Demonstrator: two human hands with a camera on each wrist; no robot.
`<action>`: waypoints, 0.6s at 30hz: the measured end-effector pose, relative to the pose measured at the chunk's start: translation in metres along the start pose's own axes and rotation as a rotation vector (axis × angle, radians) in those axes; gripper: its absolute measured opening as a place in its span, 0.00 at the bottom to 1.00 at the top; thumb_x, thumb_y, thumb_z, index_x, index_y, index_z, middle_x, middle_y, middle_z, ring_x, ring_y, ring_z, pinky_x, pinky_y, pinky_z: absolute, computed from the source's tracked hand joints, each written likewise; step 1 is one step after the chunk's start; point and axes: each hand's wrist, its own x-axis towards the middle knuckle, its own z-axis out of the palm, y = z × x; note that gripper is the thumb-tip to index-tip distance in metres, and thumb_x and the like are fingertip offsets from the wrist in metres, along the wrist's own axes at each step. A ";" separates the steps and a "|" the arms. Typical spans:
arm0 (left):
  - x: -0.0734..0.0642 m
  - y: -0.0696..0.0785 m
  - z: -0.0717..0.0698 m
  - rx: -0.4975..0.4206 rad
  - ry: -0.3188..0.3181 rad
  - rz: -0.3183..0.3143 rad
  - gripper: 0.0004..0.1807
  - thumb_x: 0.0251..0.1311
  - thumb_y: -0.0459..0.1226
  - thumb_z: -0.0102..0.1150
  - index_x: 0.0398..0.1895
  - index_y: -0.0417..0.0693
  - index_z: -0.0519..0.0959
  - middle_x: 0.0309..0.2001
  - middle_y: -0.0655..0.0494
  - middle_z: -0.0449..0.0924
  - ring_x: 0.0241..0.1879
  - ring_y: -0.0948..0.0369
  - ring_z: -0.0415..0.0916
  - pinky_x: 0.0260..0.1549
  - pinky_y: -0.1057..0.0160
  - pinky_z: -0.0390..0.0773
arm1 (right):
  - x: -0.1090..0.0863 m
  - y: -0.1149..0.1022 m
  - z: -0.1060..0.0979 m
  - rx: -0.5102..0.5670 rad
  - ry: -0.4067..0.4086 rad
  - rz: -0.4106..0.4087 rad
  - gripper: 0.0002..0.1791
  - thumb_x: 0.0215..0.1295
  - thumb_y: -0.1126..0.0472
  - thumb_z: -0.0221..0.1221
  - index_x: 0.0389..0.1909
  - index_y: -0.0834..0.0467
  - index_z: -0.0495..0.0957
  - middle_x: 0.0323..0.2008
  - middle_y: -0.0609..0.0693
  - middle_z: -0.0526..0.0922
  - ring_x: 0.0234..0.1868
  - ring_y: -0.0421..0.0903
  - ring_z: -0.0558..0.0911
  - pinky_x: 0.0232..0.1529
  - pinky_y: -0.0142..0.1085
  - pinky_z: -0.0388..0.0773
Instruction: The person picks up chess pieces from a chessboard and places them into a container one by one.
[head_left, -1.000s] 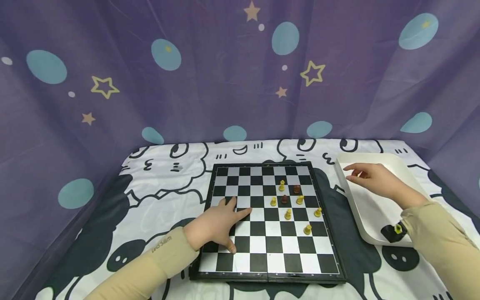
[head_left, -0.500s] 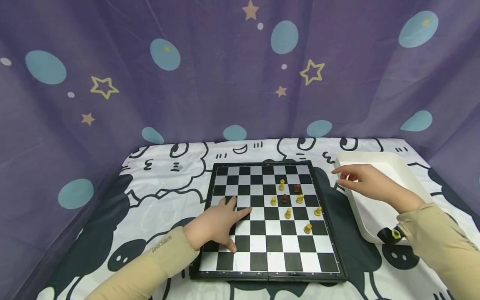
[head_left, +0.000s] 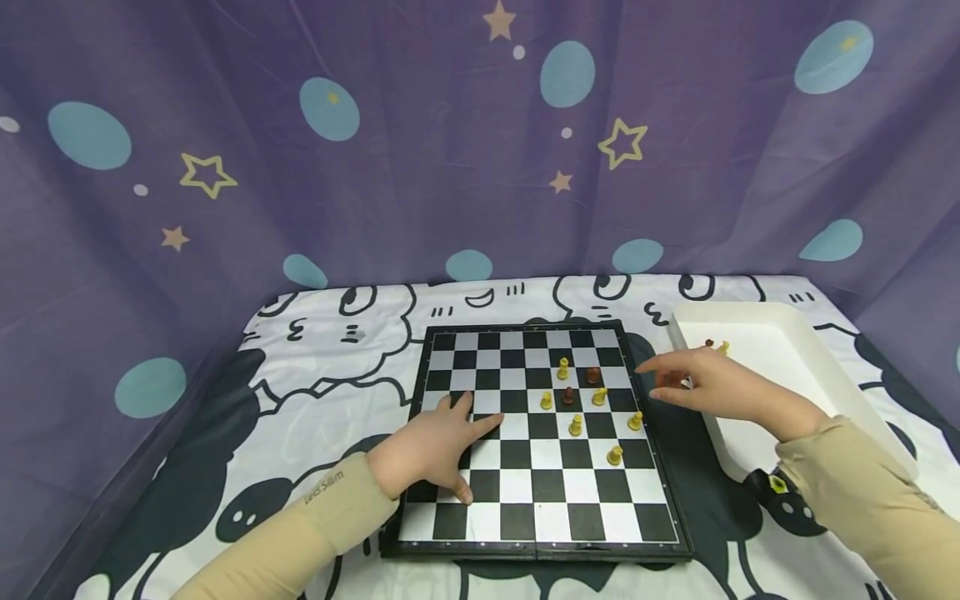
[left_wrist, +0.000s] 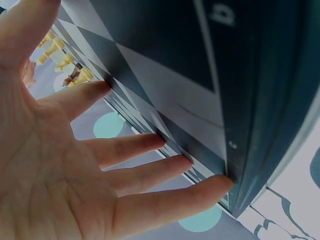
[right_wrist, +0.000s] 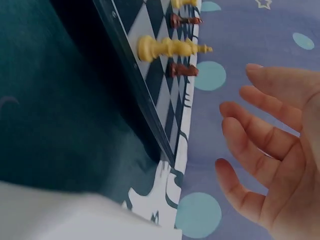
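A black-and-white chessboard (head_left: 551,492) lies ahead of me in the head view. My left hand (head_left: 442,444) rests on its left side with fingers spread, and in the left wrist view the fingertips (left_wrist: 222,184) meet the squares. Several yellow chess pieces (head_left: 575,426) and two red-brown ones (head_left: 567,397) stand on the right half. My right hand (head_left: 712,383), loosely curled and holding nothing, hovers between the board's right edge and the white tray. In the right wrist view, a tall yellow piece (right_wrist: 167,48) and a red-brown knight (right_wrist: 182,70) stand beyond the board's edge strip.
The white tray (head_left: 847,375) stands to the right of the board. A red-brown piece (head_left: 708,342) and a yellow piece (head_left: 723,348) show in it, partly behind my right hand. A cartoon-print cloth (head_left: 337,350) covers the table, and a purple curtain (head_left: 420,208) hangs behind.
My right hand has moved left from over the tray toward the board's right edge. Pieces in the tray have come into view behind it. My left hand stays in place.
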 end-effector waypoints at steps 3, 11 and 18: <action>0.000 0.000 0.000 0.003 0.002 0.002 0.59 0.27 0.58 0.74 0.70 0.66 0.57 0.69 0.39 0.54 0.65 0.38 0.57 0.53 0.45 0.72 | 0.001 -0.001 0.005 0.012 -0.041 -0.009 0.18 0.58 0.61 0.61 0.50 0.60 0.78 0.31 0.40 0.82 0.30 0.32 0.75 0.30 0.31 0.73; 0.000 0.000 0.001 0.006 0.008 0.003 0.59 0.27 0.59 0.74 0.70 0.66 0.57 0.69 0.39 0.54 0.65 0.38 0.57 0.52 0.45 0.72 | 0.003 -0.001 0.020 0.031 -0.096 -0.007 0.18 0.56 0.61 0.62 0.49 0.59 0.79 0.29 0.39 0.80 0.29 0.32 0.74 0.31 0.31 0.73; 0.000 -0.001 0.001 0.005 0.007 0.005 0.59 0.27 0.59 0.74 0.70 0.66 0.57 0.69 0.39 0.54 0.65 0.38 0.57 0.52 0.45 0.72 | 0.004 0.001 0.028 0.051 -0.114 -0.047 0.17 0.57 0.60 0.62 0.48 0.58 0.79 0.28 0.38 0.79 0.28 0.30 0.72 0.30 0.30 0.73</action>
